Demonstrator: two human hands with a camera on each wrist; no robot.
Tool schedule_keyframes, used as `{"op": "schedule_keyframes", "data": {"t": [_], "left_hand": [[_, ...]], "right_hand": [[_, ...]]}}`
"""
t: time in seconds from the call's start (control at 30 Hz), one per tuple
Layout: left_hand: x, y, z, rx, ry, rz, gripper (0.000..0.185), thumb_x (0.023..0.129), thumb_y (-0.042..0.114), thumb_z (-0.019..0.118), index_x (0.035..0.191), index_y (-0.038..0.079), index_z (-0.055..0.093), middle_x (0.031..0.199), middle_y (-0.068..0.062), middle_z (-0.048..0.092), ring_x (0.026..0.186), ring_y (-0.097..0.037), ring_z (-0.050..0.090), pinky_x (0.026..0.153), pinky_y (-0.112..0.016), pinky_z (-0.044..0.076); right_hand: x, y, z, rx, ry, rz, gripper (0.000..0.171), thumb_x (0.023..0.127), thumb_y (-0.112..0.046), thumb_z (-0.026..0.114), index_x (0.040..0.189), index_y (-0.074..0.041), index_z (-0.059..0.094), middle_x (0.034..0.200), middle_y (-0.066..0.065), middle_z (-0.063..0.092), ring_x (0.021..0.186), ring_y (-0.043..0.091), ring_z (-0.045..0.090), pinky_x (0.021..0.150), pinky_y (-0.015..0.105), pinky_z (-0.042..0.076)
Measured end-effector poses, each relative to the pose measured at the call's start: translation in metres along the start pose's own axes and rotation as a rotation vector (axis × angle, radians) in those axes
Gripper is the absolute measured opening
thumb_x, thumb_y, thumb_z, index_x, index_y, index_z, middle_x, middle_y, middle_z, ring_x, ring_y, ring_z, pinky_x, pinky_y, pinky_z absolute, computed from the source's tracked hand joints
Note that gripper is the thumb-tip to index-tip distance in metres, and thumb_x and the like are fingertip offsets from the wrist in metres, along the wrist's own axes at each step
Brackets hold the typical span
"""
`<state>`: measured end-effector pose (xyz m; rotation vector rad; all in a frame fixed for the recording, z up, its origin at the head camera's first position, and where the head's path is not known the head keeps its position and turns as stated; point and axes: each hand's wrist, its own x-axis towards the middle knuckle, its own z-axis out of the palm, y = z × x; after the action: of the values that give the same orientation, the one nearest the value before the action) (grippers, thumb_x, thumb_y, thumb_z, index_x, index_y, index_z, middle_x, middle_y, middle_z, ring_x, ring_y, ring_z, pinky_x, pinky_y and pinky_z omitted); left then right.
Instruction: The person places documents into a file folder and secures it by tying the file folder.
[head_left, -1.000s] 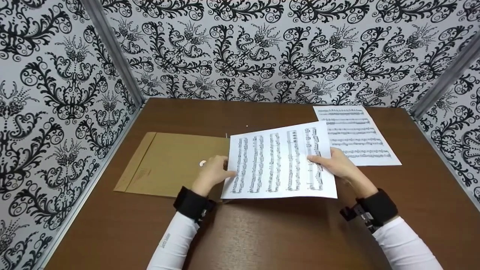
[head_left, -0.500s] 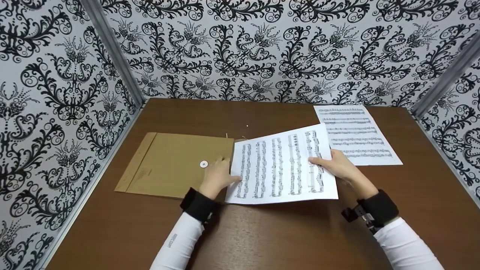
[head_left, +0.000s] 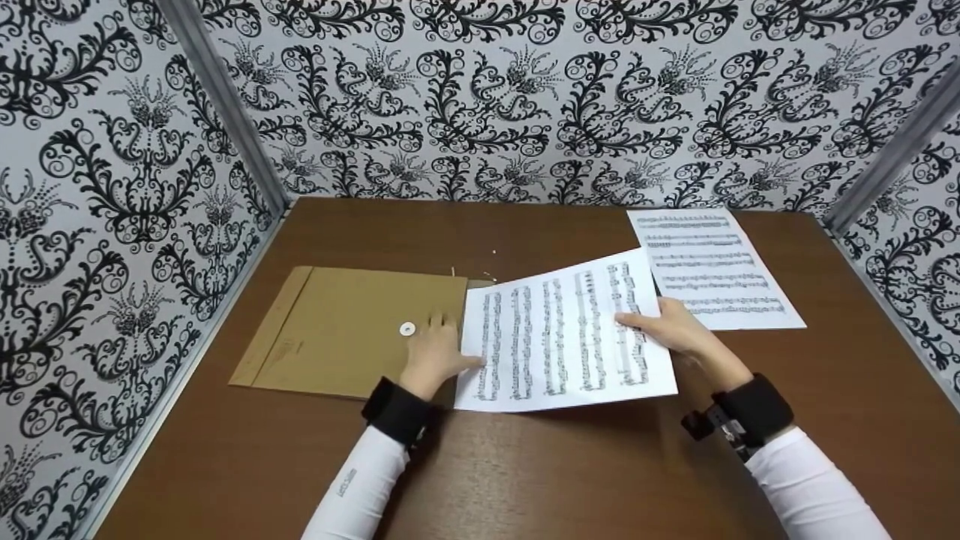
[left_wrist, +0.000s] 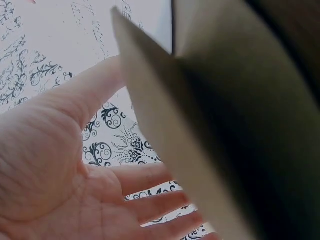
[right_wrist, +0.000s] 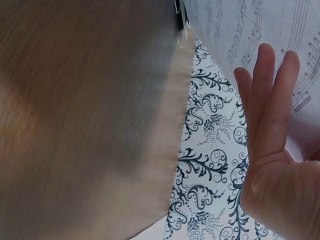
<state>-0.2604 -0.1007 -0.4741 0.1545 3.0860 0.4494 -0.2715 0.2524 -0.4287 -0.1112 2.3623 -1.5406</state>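
A brown envelope (head_left: pixel 352 322) with a white button lies on the left of the table. The left hand (head_left: pixel 435 358) rests on its right end with fingers extended, its thumb reaching over the sheet of music. In the left wrist view the envelope's edge (left_wrist: pixel 157 110) stands away from its other side, and a dark gap shows between them. The right hand (head_left: pixel 679 328) pinches the right side of the sheet of music (head_left: pixel 559 337), thumb on top and fingers (right_wrist: pixel 270 115) underneath. This sheet slopes up toward the right; its left edge is at the envelope's mouth.
Another sheet of music (head_left: pixel 716 262) lies at the back right, partly behind the held one. Thin string (head_left: pixel 489 276) shows beyond the envelope's mouth. The brown table (head_left: pixel 487 480) is bounded by patterned walls (head_left: pixel 480 97) at the back and sides.
The left hand has moved slightly right, from the sheet's left edge onto the envelope's end. The held sheet's left part has dropped a little toward the envelope; the right hand has hardly moved.
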Motion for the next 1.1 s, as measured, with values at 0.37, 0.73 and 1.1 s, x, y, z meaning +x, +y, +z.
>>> {"op": "schedule_keyframes", "data": {"t": [0.37, 0.73, 1.1], "left_hand": [[0.001, -0.004, -0.002, -0.008, -0.040, -0.006, 0.105, 0.074, 0.057, 0.085, 0.148, -0.007, 0.047, 0.158, -0.028, 0.043, 0.143, -0.047, 0.047, 0.108, -0.063, 0.048], [0.001, -0.007, -0.003, -0.032, -0.028, 0.004, 0.103, 0.073, 0.056, 0.086, 0.146, -0.007, 0.049, 0.155, -0.028, 0.046, 0.139, -0.048, 0.050, 0.105, -0.063, 0.050], [0.003, -0.007, -0.003, -0.056, -0.030, 0.001, 0.103, 0.073, 0.054, 0.086, 0.147, -0.007, 0.048, 0.155, -0.028, 0.046, 0.139, -0.048, 0.049, 0.107, -0.065, 0.047]], "right_hand": [[0.008, 0.004, -0.003, 0.046, -0.071, 0.036, 0.054, 0.103, -0.024, 0.061, 0.141, 0.012, 0.049, 0.082, -0.007, 0.076, 0.068, 0.009, 0.076, 0.063, 0.027, 0.063], [0.008, 0.007, -0.003, 0.052, -0.064, 0.053, 0.053, 0.102, -0.022, 0.062, 0.140, 0.013, 0.049, 0.082, -0.006, 0.075, 0.069, 0.010, 0.076, 0.064, 0.027, 0.063], [0.011, 0.008, -0.001, 0.050, -0.058, 0.041, 0.053, 0.102, -0.023, 0.063, 0.138, 0.013, 0.051, 0.080, -0.007, 0.076, 0.067, 0.010, 0.076, 0.063, 0.028, 0.063]]}}
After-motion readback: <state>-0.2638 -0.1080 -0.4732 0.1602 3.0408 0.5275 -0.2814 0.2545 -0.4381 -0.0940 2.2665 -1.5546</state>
